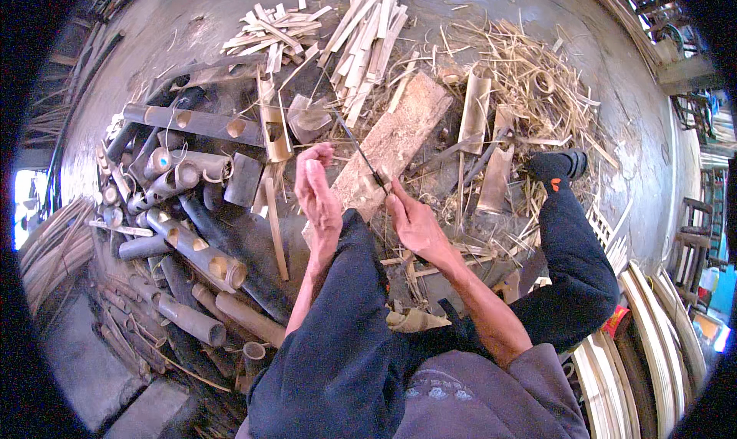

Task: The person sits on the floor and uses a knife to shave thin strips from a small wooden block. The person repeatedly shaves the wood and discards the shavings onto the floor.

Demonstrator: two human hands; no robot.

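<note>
The right hand (418,225) grips a knife (355,142), its thin dark blade slanting over the plank (407,124). The left hand (318,195), loosely open with fingers slightly bent, is raised near the blade. Tubes (188,318) lie leftward, pale strips (372,36) beyond.

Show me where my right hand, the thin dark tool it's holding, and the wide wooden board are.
Right hand (419,227): head view, back of the hand.
Thin dark tool (358,149): head view, mid-length.
Wide wooden board (393,138): head view, bare upper face.
</note>
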